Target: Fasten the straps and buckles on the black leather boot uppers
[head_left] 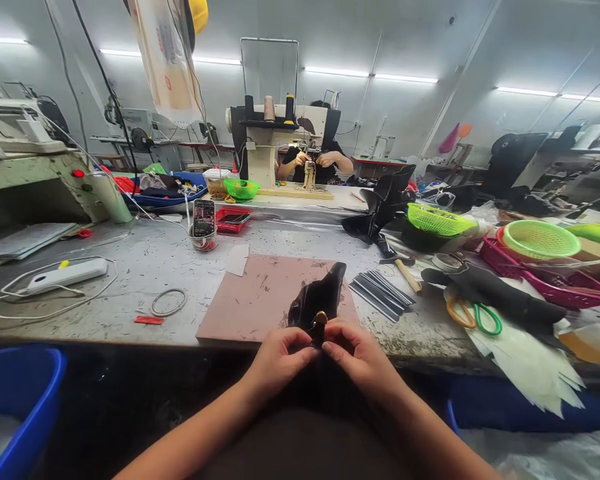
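Note:
A glossy black leather piece (325, 293), curved like a shoe upper, stands partly over the pinkish board (247, 300) at the bench's front edge. My left hand (279, 355) pinches its near edge from the left, thumb and fingers together. From the right, my right hand (363, 357) grips the same edge, with its fingertips close to the left ones. Between the hands a small tab with a shiny gold-brown rim sticks up. The lower part of the leather is lost against the dark background below.
Black strips (383, 293), a hammer (409, 275) and green-and-orange-handled scissors (475, 317) lie to the right. A phone (203, 219) stands in a cup beyond the board. A white power strip (67, 277) is at left. Across the bench, a person works at a sewing machine (263, 160).

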Motion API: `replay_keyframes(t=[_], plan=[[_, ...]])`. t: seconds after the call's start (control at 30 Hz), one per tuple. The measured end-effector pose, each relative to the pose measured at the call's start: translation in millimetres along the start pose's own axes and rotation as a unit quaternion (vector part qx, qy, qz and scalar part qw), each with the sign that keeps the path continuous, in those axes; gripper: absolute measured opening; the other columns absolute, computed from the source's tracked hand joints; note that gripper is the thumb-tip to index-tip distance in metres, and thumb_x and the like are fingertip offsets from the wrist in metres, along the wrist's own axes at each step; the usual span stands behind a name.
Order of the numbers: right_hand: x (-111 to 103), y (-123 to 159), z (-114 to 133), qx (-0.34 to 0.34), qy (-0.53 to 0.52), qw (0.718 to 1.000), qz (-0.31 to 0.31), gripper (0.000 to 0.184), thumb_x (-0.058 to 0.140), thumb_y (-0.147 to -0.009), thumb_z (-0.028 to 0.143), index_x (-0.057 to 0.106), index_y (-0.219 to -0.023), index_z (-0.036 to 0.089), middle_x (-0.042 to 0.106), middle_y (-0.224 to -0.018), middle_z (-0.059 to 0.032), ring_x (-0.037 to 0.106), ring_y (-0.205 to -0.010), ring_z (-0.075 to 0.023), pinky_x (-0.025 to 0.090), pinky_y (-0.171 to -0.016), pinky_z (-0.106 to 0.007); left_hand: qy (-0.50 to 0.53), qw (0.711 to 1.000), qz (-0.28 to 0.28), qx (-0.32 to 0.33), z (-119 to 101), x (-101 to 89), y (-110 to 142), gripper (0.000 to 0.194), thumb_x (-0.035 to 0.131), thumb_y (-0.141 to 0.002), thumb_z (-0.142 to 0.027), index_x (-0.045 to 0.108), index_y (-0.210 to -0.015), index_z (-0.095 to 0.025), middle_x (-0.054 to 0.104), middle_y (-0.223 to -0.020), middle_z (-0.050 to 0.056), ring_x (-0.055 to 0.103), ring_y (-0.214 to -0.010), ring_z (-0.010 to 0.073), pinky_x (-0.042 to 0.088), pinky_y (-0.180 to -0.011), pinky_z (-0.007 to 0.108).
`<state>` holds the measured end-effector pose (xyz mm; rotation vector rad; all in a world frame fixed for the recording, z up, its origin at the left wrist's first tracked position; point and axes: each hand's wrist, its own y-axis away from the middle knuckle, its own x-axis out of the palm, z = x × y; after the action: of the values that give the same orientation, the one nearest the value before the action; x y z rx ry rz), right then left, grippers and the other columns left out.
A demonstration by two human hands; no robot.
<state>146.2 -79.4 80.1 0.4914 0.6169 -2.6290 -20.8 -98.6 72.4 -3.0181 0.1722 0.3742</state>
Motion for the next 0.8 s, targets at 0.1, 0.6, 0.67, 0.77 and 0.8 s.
replay_keyframes(t=[0.1,0.6,0.67,0.77,0.8], plan=[[-3,0,2,-0.018,0.008,1.000,0.023,0.013,0.056,-0.074,0.023,0.054,-0.086,0.018,0.053,-0.084,-0.0032,0.051,-0.069,-0.0130,0.043,-0.062,-0.026,0.104,0.993,0.007,-0.052,-2,-0.5,1,0.019,0.066,-0.062,-0.031,0.059,-0.065,-0.014,0.057,-0.061,-0.001,0.049,-0.060,0.0113,0.037,-0.058,0.022],[0,0,17,0.029,0.099,0.994,-0.040,0.023,0.052,-0.080,0.040,0.061,-0.078,0.019,0.063,-0.072,-0.0033,0.056,-0.067,-0.0172,0.041,-0.065,-0.029,0.113,0.993,-0.017,0.033,-6,-13.7,5,0.019,0.056,-0.074,-0.026,0.062,-0.091,-0.020,0.064,-0.093,0.003,0.059,-0.088,0.0174,0.047,-0.082,0.030],[2,-7,22,0.037,-0.007,0.998,-0.050,0.022,0.052,-0.080,0.037,0.060,-0.091,0.019,0.063,-0.086,-0.0047,0.057,-0.080,-0.0185,0.042,-0.073,-0.031,-0.013,0.989,-0.044,0.144,-3,-11.7,3,0.018,0.051,-0.078,-0.023,0.063,-0.091,-0.020,0.062,-0.095,0.005,0.058,-0.091,0.0180,0.048,-0.082,0.030],[1,-21,24,0.066,-0.122,0.989,-0.051,0.020,0.055,-0.077,0.035,0.056,-0.086,0.018,0.060,-0.081,-0.0021,0.055,-0.079,-0.0167,0.042,-0.075,-0.030,-0.253,0.922,-0.085,0.282,-2,-8.5,5,0.025,0.046,-0.081,-0.019,0.062,-0.101,-0.018,0.061,-0.102,0.009,0.056,-0.098,0.0221,0.048,-0.085,0.036],[-1,-26,23,0.070,-0.139,0.987,-0.041,0.017,0.054,-0.077,0.033,0.055,-0.083,0.018,0.058,-0.078,-0.0008,0.054,-0.077,-0.0156,0.042,-0.074,-0.029,-0.329,0.884,-0.092,0.319,-4,-9.1,8,0.029,0.047,-0.081,-0.018,0.059,-0.107,-0.017,0.061,-0.105,0.011,0.054,-0.102,0.0246,0.047,-0.086,0.040]])
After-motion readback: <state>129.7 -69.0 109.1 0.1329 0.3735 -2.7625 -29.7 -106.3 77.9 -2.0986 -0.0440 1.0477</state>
